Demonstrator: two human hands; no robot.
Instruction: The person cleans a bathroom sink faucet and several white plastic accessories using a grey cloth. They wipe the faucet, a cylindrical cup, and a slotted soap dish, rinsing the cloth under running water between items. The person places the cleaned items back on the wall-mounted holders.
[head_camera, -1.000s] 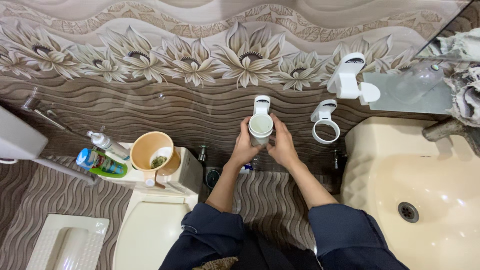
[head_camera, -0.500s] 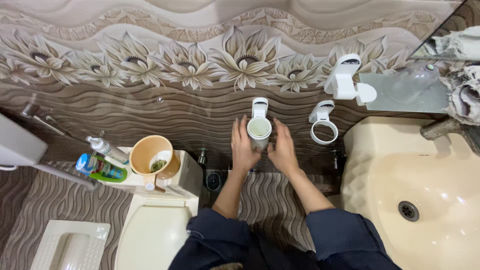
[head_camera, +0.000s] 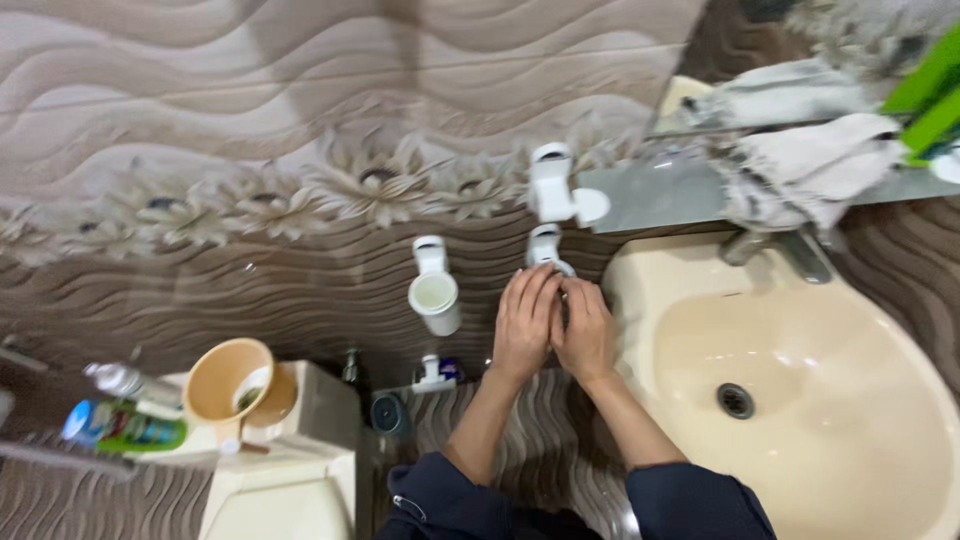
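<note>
Pressing both palms together at centre frame, the left hand (head_camera: 524, 322) and right hand (head_camera: 585, 330) cover a white wall holder (head_camera: 546, 247) beside the basin (head_camera: 800, 380); the neighbouring white cup holder (head_camera: 434, 290), just left, already hangs mounted, unattended.

Both hands have left the white cup (head_camera: 436, 296), which now hangs alone in its wall holder. The left hand (head_camera: 524, 322) and right hand (head_camera: 585, 330) have moved right to the ring holder (head_camera: 549, 255) beside the cream sink (head_camera: 800, 400), fingers covering most of it.
</note>
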